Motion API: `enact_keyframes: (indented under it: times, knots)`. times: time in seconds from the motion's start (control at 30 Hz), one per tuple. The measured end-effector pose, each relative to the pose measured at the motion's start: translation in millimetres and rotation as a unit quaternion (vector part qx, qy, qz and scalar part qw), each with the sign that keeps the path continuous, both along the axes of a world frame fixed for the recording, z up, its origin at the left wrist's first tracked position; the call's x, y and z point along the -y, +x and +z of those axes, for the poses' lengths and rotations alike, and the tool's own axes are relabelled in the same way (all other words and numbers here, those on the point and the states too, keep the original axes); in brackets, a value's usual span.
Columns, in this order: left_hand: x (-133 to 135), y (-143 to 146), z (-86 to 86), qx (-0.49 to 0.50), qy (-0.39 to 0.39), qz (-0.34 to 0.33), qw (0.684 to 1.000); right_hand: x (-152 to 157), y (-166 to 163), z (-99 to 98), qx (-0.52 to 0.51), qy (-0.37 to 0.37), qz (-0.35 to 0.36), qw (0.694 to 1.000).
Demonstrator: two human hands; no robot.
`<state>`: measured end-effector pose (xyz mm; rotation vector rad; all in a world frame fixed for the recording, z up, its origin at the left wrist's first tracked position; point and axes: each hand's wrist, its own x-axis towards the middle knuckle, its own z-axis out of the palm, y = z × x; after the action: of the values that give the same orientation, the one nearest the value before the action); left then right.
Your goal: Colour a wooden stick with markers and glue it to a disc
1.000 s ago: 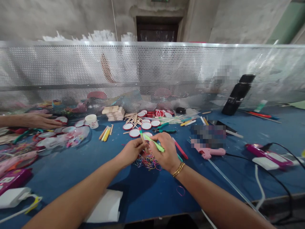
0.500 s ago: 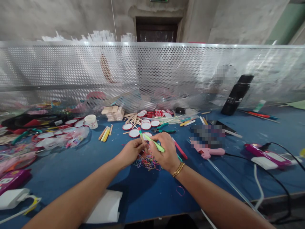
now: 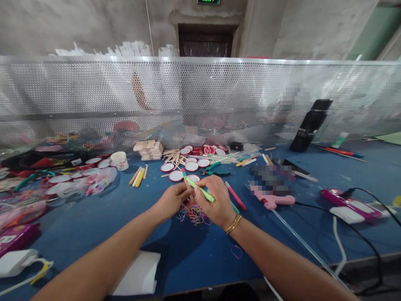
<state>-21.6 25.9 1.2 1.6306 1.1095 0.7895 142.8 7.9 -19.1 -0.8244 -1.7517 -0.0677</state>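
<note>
Between the fingertips of my left hand (image 3: 175,198) is a wooden craft stick (image 3: 188,185), its upper end coloured red and green. My right hand (image 3: 216,199) is closed around a light green marker (image 3: 206,194), whose tip end meets the stick or lies right beside it. Beneath both hands is a heap of colourful rubber bands (image 3: 196,214). A red marker (image 3: 235,195) lies just right of my right hand, and a teal marker (image 3: 234,207) shows partly behind my wrist.
Red-rimmed white lids (image 3: 191,166), teal-handled pliers (image 3: 216,169) and stacked craft sticks (image 3: 148,149) lie beyond my hands. A paper cup (image 3: 119,161) stands left. At right are a pink glue gun (image 3: 271,200), a black bottle (image 3: 310,125) and a purple power strip (image 3: 352,204). White paper (image 3: 138,274) lies in front.
The marker in my right hand has shifted slightly against the stick. My left hand still holds the stick in nearly the same place.
</note>
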Motion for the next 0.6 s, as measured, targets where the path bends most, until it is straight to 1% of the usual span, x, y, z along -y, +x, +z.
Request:
enact_keyframes:
  times: [0.17, 0.4, 0.6]
  knots:
    - [-2, -1, -1.8, -0.002, -0.001, 0.002, 1.000, -1, 1, -0.4, -0.013, 0.001, -0.025, 1.000]
    - [0, -1, -0.2, 0.009, -0.024, 0.017, 1.000, -4, 4, 2.6, 0.005, -0.018, -0.019, 1.000]
    - [1, 0, 2.8, 0.026, -0.024, 0.037, 0.999, -5, 15, 7.8, -0.035, -0.021, -0.017, 0.999]
